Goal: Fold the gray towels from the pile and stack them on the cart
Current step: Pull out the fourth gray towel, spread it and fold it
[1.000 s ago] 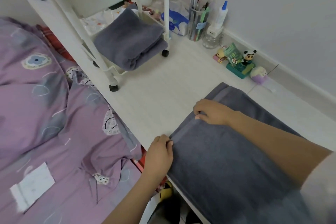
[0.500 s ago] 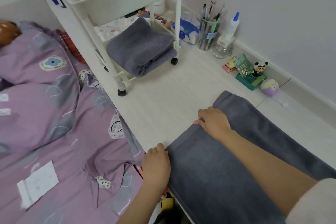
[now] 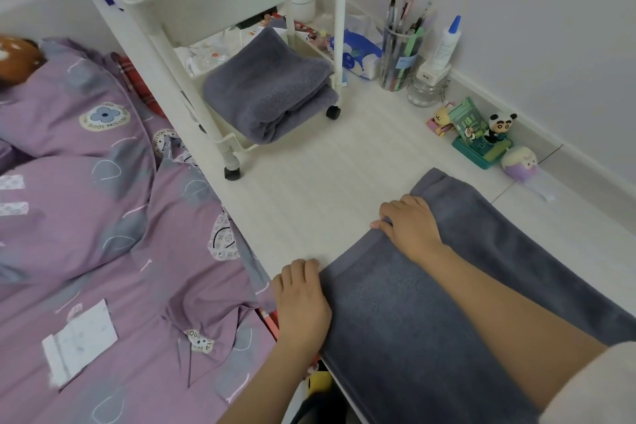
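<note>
Both hands, the left hand [image 3: 302, 299] and right hand [image 3: 409, 222], grip the gray towel's [image 3: 406, 327] far edge with curled fingers on the white table [image 3: 309, 203].

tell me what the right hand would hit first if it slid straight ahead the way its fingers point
Probably nothing soon. The right hand holds the gray towel's far edge with its fingers pointing up-left over the bare white tabletop. Farther on stands the cart, likely its near wheel, though depth is unclear.

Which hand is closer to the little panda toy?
The right hand. It grips the gray towel's far corner, nearer the small black-and-white panda figurine; the left hand holds the near corner by the bed.
</note>
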Tool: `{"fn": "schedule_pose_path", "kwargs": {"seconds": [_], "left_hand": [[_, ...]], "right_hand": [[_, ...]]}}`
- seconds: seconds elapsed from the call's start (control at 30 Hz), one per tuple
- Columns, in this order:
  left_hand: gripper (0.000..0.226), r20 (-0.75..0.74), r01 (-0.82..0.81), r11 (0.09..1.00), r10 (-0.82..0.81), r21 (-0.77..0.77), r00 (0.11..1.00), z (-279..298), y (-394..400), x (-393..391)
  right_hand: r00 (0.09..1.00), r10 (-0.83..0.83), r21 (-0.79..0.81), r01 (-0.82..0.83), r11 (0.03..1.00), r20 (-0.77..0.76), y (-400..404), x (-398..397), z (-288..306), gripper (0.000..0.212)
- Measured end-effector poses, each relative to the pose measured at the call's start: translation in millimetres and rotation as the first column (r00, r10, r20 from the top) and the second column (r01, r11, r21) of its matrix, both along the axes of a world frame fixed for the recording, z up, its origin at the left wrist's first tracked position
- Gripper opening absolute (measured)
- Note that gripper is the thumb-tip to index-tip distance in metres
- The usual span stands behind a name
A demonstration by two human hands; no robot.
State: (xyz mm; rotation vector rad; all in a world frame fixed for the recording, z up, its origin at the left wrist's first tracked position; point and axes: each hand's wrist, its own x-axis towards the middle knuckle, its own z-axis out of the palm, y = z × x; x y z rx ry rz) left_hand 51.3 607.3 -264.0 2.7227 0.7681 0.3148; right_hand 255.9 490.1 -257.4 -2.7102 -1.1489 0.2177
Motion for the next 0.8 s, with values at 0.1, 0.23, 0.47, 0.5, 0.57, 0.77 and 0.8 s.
{"fn": "schedule_pose_path", "kwargs": {"seconds": [0.1, 0.23, 0.47, 0.5, 0.57, 0.77, 0.8], "left_hand": [[0.038, 0.014, 0.130, 0.988, -0.129, -0.085, 0.992, 11.1, -13.8, 21.1], [0.042, -0.072, 0.308, 0.942, -0.319, -0.131, 0.945, 6.7, -28.7, 47.6], [0.057, -0.286, 0.369, 0.928, -0.366, -0.046, 0.885, -12.8, -32.3, 53.4], [0.057, -0.282, 0.353, 0.935, -0.348, -0.035, 0.894, -12.8, -33.6, 54.6], [0.056, -0.255, 0.317, 0.948, -0.312, -0.021, 0.915, -11.7, -38.7, 58.0], [0.040, -0.091, 0.240, 0.967, -0.247, -0.080, 0.965, -5.7, -48.0, 85.0], [0.040, -0.076, 0.267, 0.961, -0.272, -0.075, 0.959, -6.8, -46.9, 89.2]], "right_hand": [[1.000, 0.002, 0.083, -0.004, 0.997, 0.017, -4.4, -0.7, -4.8, 0.031], [0.995, 0.067, 0.065, -0.072, 0.995, 0.075, -5.7, 0.6, -5.7, 0.038], [0.984, 0.175, -0.028, -0.174, 0.984, 0.032, -29.8, 33.1, 14.6, 0.065], [0.980, 0.194, -0.062, -0.192, 0.979, 0.031, -33.4, 41.7, 18.9, 0.068], [0.976, 0.214, -0.141, -0.207, 0.968, 0.036, -41.8, 63.5, 27.0, 0.074], [0.998, 0.019, -0.333, -0.040, 0.942, -0.066, -59.7, 112.2, 42.3, 0.050], [0.996, -0.046, -0.321, 0.019, 0.947, -0.076, -60.3, 114.5, 40.6, 0.047]]}}
